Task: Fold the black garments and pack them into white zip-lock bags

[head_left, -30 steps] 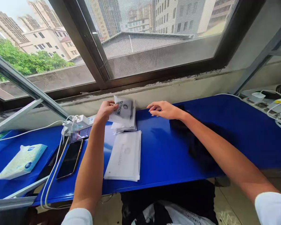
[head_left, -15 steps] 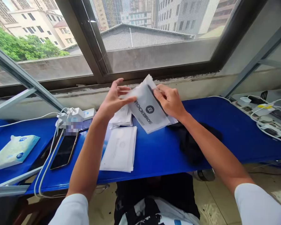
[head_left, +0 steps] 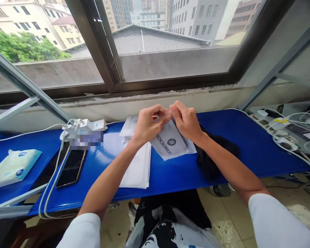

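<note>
A frosted white pouch (head_left: pixel 170 142) with black ROCKBROS lettering and a round logo hangs tilted above the blue table. At its top edge, my left hand (head_left: pixel 153 123) pinches one side with thumb and fingers. Right beside it, my right hand (head_left: pixel 185 120) is closed on the same edge, the two hands nearly touching. Below my left wrist lies a stack of similar white pouches (head_left: pixel 137 168), partly covered by my forearm. Another small pile of pouches (head_left: pixel 128 126) sits behind that stack, near the wall.
Black cloth (head_left: pixel 212 162) lies under my right forearm on the blue table (head_left: pixel 258 144). A phone (head_left: pixel 71 167), white chargers (head_left: pixel 89 126) with cables, and a tissue pack (head_left: pixel 15 168) are at the left. More cables and plugs (head_left: pixel 284 125) crowd the right, beyond a metal frame.
My left hand has moved right and closed on the pouch's top edge, beside my right hand. The pouch hangs slightly lower, its upper part now gathered between both hands.
</note>
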`<state>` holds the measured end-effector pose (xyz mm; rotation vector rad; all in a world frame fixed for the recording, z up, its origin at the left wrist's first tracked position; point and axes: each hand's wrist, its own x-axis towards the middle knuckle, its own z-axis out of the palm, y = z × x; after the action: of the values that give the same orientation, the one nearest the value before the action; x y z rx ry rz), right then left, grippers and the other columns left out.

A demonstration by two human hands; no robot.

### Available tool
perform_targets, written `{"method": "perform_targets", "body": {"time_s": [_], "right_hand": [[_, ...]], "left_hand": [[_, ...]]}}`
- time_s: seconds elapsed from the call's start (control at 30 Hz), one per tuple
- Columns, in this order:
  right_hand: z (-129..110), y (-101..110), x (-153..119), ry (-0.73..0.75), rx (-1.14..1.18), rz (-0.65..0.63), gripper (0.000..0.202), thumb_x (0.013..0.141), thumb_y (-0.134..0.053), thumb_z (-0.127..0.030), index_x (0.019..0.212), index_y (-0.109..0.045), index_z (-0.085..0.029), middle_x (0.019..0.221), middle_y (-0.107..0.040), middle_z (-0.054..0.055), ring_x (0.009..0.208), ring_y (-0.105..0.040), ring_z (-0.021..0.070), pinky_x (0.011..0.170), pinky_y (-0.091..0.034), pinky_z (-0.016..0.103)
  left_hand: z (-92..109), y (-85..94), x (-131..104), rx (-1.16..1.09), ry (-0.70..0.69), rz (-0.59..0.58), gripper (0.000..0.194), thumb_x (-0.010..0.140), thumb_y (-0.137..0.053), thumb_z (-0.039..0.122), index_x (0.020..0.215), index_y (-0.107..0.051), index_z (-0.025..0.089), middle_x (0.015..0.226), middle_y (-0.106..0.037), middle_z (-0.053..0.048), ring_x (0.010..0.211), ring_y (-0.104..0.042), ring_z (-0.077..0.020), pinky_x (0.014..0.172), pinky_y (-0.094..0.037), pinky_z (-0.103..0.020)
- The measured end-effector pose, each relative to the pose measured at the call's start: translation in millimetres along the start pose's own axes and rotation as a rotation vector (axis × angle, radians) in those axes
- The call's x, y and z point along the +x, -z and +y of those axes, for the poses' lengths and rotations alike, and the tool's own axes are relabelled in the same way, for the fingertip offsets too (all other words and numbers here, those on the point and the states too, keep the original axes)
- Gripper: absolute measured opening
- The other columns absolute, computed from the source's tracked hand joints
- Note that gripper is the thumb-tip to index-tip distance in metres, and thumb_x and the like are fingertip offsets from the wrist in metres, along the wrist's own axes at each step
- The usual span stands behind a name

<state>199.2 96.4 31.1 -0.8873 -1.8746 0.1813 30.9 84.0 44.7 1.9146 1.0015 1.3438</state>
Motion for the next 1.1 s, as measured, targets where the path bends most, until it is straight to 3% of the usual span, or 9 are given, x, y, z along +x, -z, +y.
{"method": "perform_targets", "body": {"time_s": [0.1,0.2,0.4,0.47,0.57,0.7,0.87,0.93,1.1], "right_hand": [[-3.9,5.4,1.5,-0.033,0.02,0.011,0.053,0.106,-0.04,-0.063,0.072,-0.044,-0.022,0.056,-0.039,-0.004,0.051,-0.034,0.0112,0.056,-0.029,0.029],[-5.0,12.9,2.2,-0.001,-0.029,-0.013,0.055,0.106,-0.043,-0.06,0.067,-0.045,-0.021,0.056,-0.041,-0.003,0.053,-0.035,0.0113,0.057,-0.029,0.03],[0.0,34.3,3.6,0.059,-0.195,-0.258,0.052,0.105,-0.05,-0.049,0.063,-0.049,-0.019,0.053,-0.041,-0.003,0.051,-0.032,0.0108,0.058,-0.025,0.031],[0.8,41.2,4.7,0.066,-0.223,-0.301,0.049,0.103,-0.053,-0.046,0.063,-0.055,-0.019,0.053,-0.045,-0.003,0.051,-0.036,0.011,0.06,-0.027,0.03],[0.1,52.0,6.6,0.063,-0.209,-0.35,0.046,0.102,-0.056,-0.044,0.063,-0.061,-0.02,0.054,-0.053,-0.002,0.052,-0.043,0.0121,0.062,-0.032,0.031],[-4.0,66.5,8.4,0.029,-0.156,-0.406,0.042,0.102,-0.059,-0.045,0.07,-0.069,-0.021,0.058,-0.061,0.0,0.054,-0.051,0.014,0.064,-0.041,0.034],[-7.0,61.7,9.8,0.029,0.144,-0.336,0.031,0.104,-0.055,-0.044,0.117,-0.075,-0.025,0.101,-0.077,0.003,0.071,-0.066,0.0144,0.065,-0.052,0.03],[-3.9,51.0,9.4,0.09,0.166,-0.385,0.03,0.102,-0.059,-0.043,0.116,-0.076,-0.024,0.104,-0.077,0.003,0.076,-0.067,0.0152,0.064,-0.05,0.029],[3.7,30.0,5.2,0.145,0.044,-0.486,0.023,0.094,-0.07,-0.04,0.1,-0.077,-0.019,0.086,-0.074,0.002,0.072,-0.062,0.0159,0.061,-0.042,0.028]], "left_hand": [[-2.5,-8.5,-1.2,-0.049,0.005,0.099,0.015,0.082,-0.077,0.03,0.077,-0.07,0.017,0.078,-0.073,-0.002,0.072,-0.063,-0.0143,0.068,-0.048,-0.027],[-10.7,-4.7,5.0,-0.089,-0.041,0.179,0.016,0.081,-0.078,0.029,0.076,-0.068,0.018,0.075,-0.069,-0.001,0.069,-0.06,-0.0133,0.063,-0.045,-0.026],[-46.3,53.2,40.2,-0.05,-0.161,0.481,0.027,0.084,-0.083,0.035,0.079,-0.061,0.019,0.075,-0.061,0.003,0.069,-0.054,-0.0092,0.065,-0.041,-0.028],[-54.3,70.2,47.2,-0.018,-0.176,0.52,0.028,0.092,-0.08,0.032,0.084,-0.057,0.018,0.076,-0.055,0.005,0.072,-0.05,-0.0063,0.07,-0.04,-0.027],[-55.7,79.4,47.0,0.047,-0.207,0.486,0.025,0.102,-0.07,0.031,0.091,-0.05,0.018,0.08,-0.048,0.005,0.08,-0.046,-0.006,0.075,-0.037,-0.027],[-48.2,75.9,42.3,0.172,-0.287,0.49,0.032,0.105,-0.062,0.045,0.093,-0.048,0.019,0.081,-0.043,0.002,0.081,-0.043,-0.0088,0.068,-0.033,-0.028],[-41.1,62.9,40.1,0.099,-0.406,0.368,0.047,0.094,-0.065,0.066,0.088,-0.048,0.022,0.072,-0.04,0.004,0.062,-0.036,-0.009,0.056,-0.027,-0.028],[-36.5,52.3,35.4,0.093,-0.362,0.294,0.045,0.092,-0.066,0.066,0.089,-0.05,0.024,0.071,-0.045,0.003,0.061,-0.043,-0.0115,0.054,-0.029,-0.028],[-24.6,30.3,20.1,0.172,-0.347,0.211,0.033,0.094,-0.067,0.057,0.089,-0.056,0.027,0.067,-0.054,0.002,0.057,-0.051,-0.0147,0.052,-0.036,-0.028]]}}
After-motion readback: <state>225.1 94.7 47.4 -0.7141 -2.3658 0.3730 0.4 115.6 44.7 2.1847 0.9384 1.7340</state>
